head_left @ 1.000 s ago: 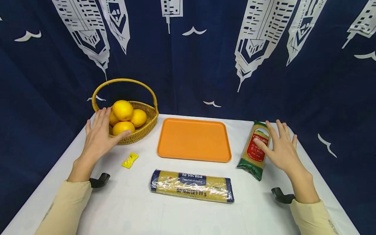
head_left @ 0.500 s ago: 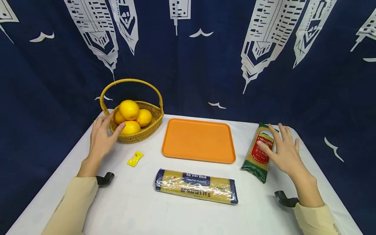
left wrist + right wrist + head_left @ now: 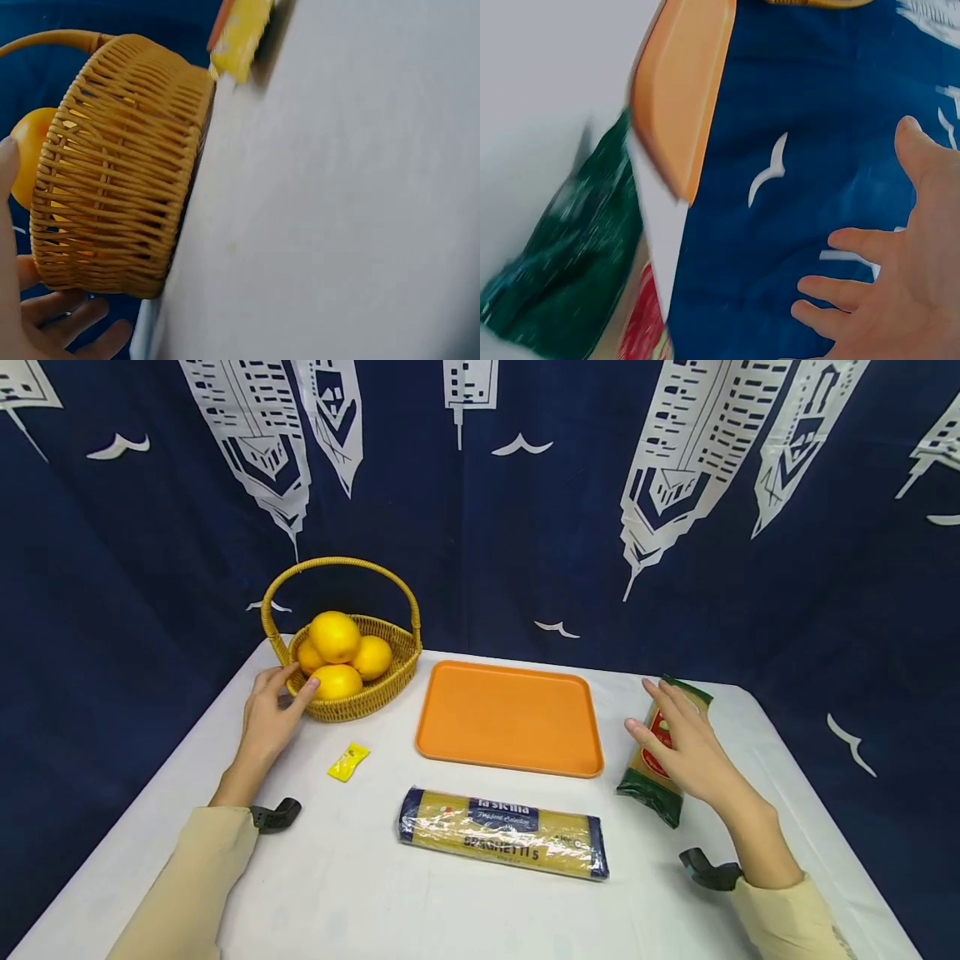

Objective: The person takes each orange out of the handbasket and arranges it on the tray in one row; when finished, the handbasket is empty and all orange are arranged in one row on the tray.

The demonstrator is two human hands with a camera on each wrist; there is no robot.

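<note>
At the left front of the wicker basket [image 3: 352, 706], my left hand [image 3: 268, 714] has its thumb beside the front orange [image 3: 337, 682] and its fingers at the basket's left side. The left wrist view shows loosely bent fingers [image 3: 71, 319] near the basket wall [image 3: 120, 180]; firm contact cannot be made out. Several oranges are piled in the basket. My right hand [image 3: 690, 752] hovers with spread fingers over a green-ended pasta pack [image 3: 651, 792], partly hiding its red label. In the right wrist view, nothing is between thumb and fingers of the right hand [image 3: 907, 262].
An orange tray [image 3: 510, 718] lies mid-table at the back. In front of it is a blue-ended spaghetti pack [image 3: 502, 833]. A small yellow wrapped packet [image 3: 348, 762] lies in front of the basket. Dark blue curtain [image 3: 480, 527] hangs behind the white table [image 3: 420, 918].
My left hand has come down and closer to the basket's left side. My right hand has shifted left across the pasta pack. The head view has turned slightly left.
</note>
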